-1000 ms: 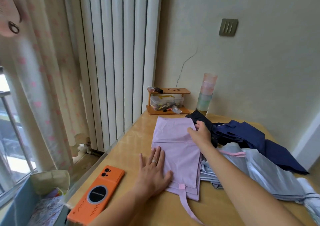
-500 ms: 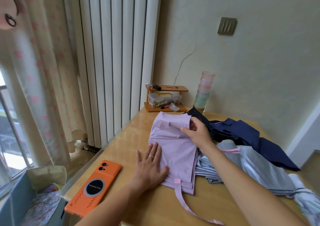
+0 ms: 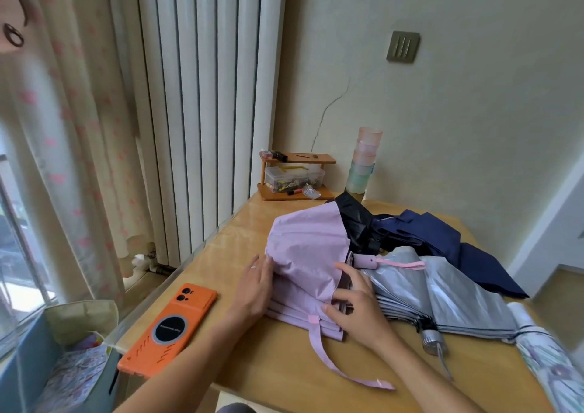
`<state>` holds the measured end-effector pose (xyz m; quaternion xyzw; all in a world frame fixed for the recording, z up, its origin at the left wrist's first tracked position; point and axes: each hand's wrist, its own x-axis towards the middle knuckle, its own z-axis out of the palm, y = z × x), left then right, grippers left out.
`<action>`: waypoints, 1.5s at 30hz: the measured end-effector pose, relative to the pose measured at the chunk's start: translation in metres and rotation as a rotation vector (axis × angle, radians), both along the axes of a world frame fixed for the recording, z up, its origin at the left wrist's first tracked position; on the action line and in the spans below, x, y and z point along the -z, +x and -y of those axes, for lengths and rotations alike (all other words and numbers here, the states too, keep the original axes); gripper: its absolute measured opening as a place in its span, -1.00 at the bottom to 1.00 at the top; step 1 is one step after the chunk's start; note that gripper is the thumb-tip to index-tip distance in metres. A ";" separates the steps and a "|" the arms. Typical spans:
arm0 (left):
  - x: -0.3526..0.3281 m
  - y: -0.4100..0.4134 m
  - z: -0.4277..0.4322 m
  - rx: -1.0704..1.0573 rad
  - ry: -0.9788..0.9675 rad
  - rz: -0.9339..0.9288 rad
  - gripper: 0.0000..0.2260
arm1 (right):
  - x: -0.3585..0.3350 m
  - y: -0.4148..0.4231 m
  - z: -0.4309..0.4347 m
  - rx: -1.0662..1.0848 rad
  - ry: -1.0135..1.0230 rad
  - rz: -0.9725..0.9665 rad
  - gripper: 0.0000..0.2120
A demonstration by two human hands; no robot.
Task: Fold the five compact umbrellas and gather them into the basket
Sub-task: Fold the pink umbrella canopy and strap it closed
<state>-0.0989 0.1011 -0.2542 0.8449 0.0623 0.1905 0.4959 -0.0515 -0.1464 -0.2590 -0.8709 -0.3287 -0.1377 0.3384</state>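
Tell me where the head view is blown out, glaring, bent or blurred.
Head view: the window at left is blown out; daylight glares on the table and sheens the silver umbrella; wide-angle distortion tilts the radiator; the floral umbrella at the right corner is smeared; the lilac umbrella is sharp.

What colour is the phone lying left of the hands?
Orange phone with a black circle on its back; head view.
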 end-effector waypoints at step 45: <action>-0.004 -0.009 -0.014 -0.102 -0.216 0.074 -0.79 | 0.007 -0.014 -0.010 0.287 0.243 -0.239 -0.57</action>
